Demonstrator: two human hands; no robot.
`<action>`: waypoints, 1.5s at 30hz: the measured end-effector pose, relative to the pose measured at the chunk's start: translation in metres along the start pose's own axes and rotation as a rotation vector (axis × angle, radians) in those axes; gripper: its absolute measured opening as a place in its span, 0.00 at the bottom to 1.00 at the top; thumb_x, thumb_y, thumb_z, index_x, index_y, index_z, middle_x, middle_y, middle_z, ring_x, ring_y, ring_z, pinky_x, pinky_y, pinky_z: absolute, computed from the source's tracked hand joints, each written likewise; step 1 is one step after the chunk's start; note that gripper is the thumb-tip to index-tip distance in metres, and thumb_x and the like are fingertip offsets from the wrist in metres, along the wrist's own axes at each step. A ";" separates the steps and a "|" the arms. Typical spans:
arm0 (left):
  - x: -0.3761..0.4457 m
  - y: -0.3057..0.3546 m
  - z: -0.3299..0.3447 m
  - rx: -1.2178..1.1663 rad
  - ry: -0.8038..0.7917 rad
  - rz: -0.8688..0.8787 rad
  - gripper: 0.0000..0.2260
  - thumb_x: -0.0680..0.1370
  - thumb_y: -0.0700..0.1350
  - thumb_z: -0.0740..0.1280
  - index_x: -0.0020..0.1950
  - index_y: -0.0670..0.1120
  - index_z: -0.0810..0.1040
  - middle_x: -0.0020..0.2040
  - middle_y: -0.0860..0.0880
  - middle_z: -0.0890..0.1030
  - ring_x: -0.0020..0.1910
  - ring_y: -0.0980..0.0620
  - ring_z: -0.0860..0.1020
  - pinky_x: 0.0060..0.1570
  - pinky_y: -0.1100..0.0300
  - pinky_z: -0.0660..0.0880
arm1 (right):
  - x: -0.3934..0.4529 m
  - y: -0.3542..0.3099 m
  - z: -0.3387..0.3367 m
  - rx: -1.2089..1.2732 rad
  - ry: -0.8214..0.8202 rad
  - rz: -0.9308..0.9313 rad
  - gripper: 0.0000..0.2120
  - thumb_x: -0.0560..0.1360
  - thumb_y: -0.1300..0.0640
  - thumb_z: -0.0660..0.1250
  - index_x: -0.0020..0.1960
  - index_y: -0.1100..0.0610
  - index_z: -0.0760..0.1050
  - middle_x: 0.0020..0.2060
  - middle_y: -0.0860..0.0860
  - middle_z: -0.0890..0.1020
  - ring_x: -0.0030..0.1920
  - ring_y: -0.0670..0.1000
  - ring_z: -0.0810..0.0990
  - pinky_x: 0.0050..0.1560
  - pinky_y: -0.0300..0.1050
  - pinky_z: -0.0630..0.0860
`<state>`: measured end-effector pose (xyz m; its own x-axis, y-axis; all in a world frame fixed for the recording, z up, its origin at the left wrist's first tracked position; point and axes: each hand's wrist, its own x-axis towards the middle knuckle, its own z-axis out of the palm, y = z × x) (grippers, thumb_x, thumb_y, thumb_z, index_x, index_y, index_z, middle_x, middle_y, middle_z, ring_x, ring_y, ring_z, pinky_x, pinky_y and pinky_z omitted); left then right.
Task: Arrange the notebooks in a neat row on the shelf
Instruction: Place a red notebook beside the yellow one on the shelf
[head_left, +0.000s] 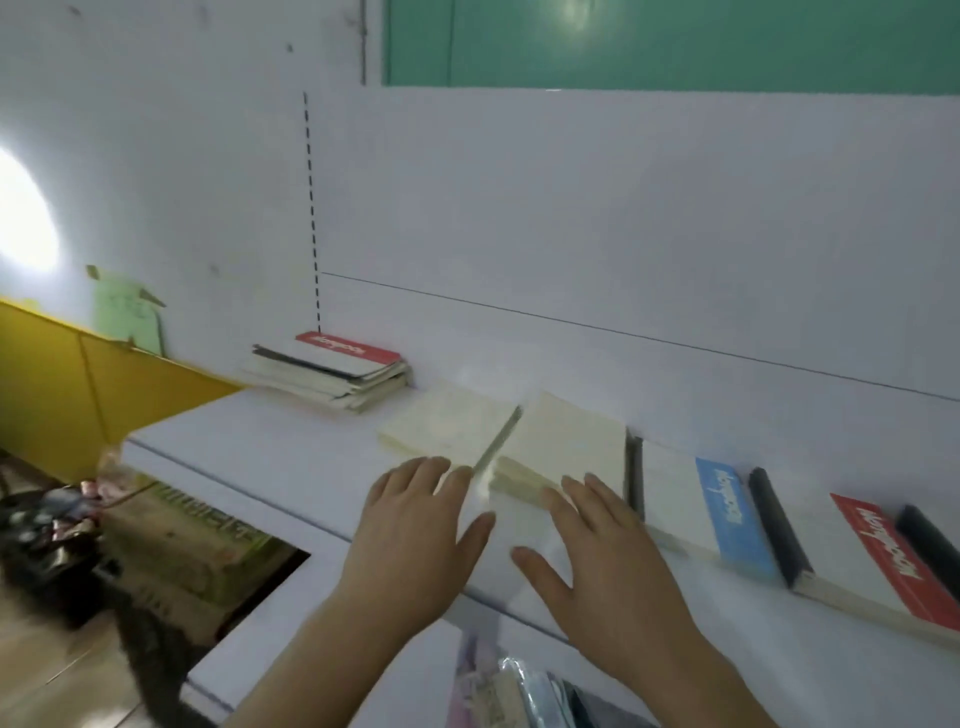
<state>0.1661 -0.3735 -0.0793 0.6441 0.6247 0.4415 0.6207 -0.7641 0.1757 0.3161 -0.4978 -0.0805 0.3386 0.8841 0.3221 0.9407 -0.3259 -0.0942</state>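
Note:
An open notebook (566, 441) with cream pages lies on the white shelf (270, 452), one page blurred and standing up at its middle. My left hand (415, 525) rests flat at its near left edge, fingers spread. My right hand (602, 545) lies flat at its near right edge, fingertips touching the pages. To the right lie a notebook with a blue band (722, 509) and one with a red band (883, 561), side by side. A stack of notebooks (332, 374) with a red-banded top sits at the far left against the wall.
A white wall (571, 208) backs the shelf. Below the shelf's left end are a cardboard box (197, 540) and dark clutter (47, 530) on the floor. Packets (519, 691) lie under my arms. A yellow panel (78, 374) stands at the left.

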 end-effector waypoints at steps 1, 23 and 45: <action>-0.001 -0.020 -0.004 0.003 -0.009 -0.025 0.26 0.80 0.63 0.51 0.71 0.51 0.72 0.69 0.51 0.75 0.70 0.48 0.71 0.69 0.51 0.67 | 0.012 -0.018 0.005 0.008 0.003 -0.016 0.40 0.72 0.29 0.36 0.77 0.48 0.55 0.77 0.46 0.57 0.77 0.50 0.48 0.76 0.48 0.50; 0.160 -0.298 0.020 0.066 -0.081 -0.110 0.29 0.81 0.64 0.54 0.79 0.53 0.56 0.79 0.49 0.60 0.78 0.47 0.56 0.76 0.50 0.55 | 0.309 -0.173 0.111 -0.046 -0.019 -0.093 0.30 0.80 0.41 0.51 0.77 0.56 0.53 0.76 0.55 0.55 0.76 0.56 0.51 0.75 0.53 0.55; 0.195 -0.326 -0.001 -1.255 -0.149 -0.195 0.14 0.84 0.46 0.59 0.66 0.62 0.64 0.61 0.57 0.77 0.60 0.53 0.77 0.56 0.53 0.80 | 0.278 -0.287 0.131 -0.080 0.401 0.029 0.21 0.81 0.47 0.52 0.67 0.55 0.74 0.61 0.49 0.80 0.61 0.50 0.78 0.59 0.48 0.77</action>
<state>0.0890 -0.0028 -0.0500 0.6844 0.6931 0.2265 -0.0832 -0.2343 0.9686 0.1429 -0.1144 -0.0871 0.3151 0.6788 0.6633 0.9207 -0.3882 -0.0401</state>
